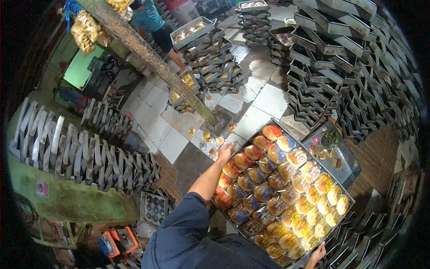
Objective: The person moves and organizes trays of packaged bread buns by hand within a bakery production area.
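Note:
A large rectangular metal tray (345, 190) is held out in front of me, tilted in the view. Rows of round buns (286, 170) in clear printed wrappers fill it; their labels show red, blue, brown and yellow. My left hand (225, 153) is closed on the tray's rim at its left corner. At the lower right edge, my right hand (318, 253) grips the rim, with part of its fingers hidden beneath the tray. Just beyond my left hand, a few small wrapped pieces (219, 141) lie on the floor.
Tall stacks of metal trays (313, 67) rise at the right, and more stacked trays (80, 152) stand at the left. A slanting post (156, 67) crosses the view. Behind it are bun-filled trays (192, 32) and a person (152, 20). A dark tray (345, 161) holds several wrapped pieces.

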`<state>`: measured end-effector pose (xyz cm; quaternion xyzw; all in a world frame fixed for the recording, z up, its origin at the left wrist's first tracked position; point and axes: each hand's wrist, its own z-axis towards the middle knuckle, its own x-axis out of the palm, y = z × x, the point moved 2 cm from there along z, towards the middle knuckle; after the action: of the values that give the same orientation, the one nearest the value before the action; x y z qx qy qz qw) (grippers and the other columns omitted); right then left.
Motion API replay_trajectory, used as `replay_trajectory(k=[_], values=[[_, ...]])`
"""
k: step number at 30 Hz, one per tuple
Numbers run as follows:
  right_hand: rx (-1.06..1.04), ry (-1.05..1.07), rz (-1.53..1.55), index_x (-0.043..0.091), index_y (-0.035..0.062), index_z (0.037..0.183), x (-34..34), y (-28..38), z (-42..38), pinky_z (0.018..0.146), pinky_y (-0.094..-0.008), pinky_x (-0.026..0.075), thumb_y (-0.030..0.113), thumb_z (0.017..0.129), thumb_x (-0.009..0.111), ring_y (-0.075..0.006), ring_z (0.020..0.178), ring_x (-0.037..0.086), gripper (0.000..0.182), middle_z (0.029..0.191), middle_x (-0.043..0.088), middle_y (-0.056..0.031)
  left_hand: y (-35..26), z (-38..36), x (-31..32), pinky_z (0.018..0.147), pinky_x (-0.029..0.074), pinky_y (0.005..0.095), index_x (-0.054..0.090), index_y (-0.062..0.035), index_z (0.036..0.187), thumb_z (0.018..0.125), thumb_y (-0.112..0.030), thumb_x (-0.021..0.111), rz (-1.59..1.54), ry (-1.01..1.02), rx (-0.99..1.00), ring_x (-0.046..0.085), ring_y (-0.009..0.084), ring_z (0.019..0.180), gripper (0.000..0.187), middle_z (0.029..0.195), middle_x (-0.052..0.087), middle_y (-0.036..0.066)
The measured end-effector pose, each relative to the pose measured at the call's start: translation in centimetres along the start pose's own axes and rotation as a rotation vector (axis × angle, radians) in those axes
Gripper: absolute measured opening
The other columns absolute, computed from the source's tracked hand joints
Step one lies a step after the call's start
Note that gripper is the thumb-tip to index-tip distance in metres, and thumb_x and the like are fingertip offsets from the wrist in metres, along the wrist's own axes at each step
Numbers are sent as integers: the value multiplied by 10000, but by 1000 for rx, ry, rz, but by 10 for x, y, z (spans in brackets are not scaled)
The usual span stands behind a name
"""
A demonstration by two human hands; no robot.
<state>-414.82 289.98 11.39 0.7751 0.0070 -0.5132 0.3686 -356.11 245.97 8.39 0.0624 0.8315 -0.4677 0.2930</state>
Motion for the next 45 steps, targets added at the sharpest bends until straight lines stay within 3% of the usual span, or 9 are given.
replay_trajectory(k=[3,7,8,11,17,22,27,42,45], values=[[-173,-84,-40,277,42,629,6,-20,7,524,-370,178,312,996,457,-134,552,178,489,589,158,-15,-4,-5,2,790,463,372,679,-6,992,879,-393,574,-52,-37,137,640,253,875,417,947,683,179],[-104,-60,221,554,-92,808,4,-7,7,620,-368,390,318,977,482,-223,620,463,449,662,540,-134,-13,-9,-1,795,468,377,681,-21,991,866,-430,568,152,8,100,640,284,875,442,964,676,182],[49,135,-14,579,-133,1002,-8,10,8,734,-370,447,327,974,473,-286,758,569,473,867,644,-222,10,9,8,799,468,385,680,-28,990,864,-442,560,92,-8,158,639,295,885,449,963,674,184],[-48,43,-326,591,-100,1073,-4,26,1,786,-437,456,346,992,395,-413,881,588,494,1001,637,-252,10,6,9,735,478,349,665,-5,913,848,-386,601,65,-53,174,613,262,775,391,829,644,209],[-49,-247,-433,560,-50,1161,20,-2,6,797,-463,443,344,1000,374,-405,983,568,464,1137,571,-272,-1,-10,6,715,469,374,657,7,882,850,-372,590,153,-166,264,631,276,773,386,803,644,204],[399,-32,39,471,0,851,6,34,9,760,-434,375,336,961,503,-247,749,417,355,772,431,-97,3,-6,10,723,474,367,667,-17,916,859,-354,572,8,-66,237,642,280,794,354,829,665,179],[-107,-178,-203,454,14,827,27,-20,29,680,-392,382,290,929,561,-272,690,409,313,741,463,-118,16,10,15,772,476,382,671,-32,973,849,-418,549,76,-75,246,641,332,876,424,921,671,199],[-86,-246,-12,430,-55,702,-9,71,-3,582,-387,350,148,777,618,-260,597,355,286,621,435,-157,-61,-35,-57,565,413,409,602,49,719,868,-372,552,-55,121,586,555,281,561,449,619,562,231],[-129,-231,-73,405,-50,711,-42,106,-26,576,-388,335,147,785,591,-253,599,318,281,616,393,-150,-62,-41,-101,640,448,296,658,64,872,883,-270,581,7,250,522,556,129,680,343,736,646,67]])
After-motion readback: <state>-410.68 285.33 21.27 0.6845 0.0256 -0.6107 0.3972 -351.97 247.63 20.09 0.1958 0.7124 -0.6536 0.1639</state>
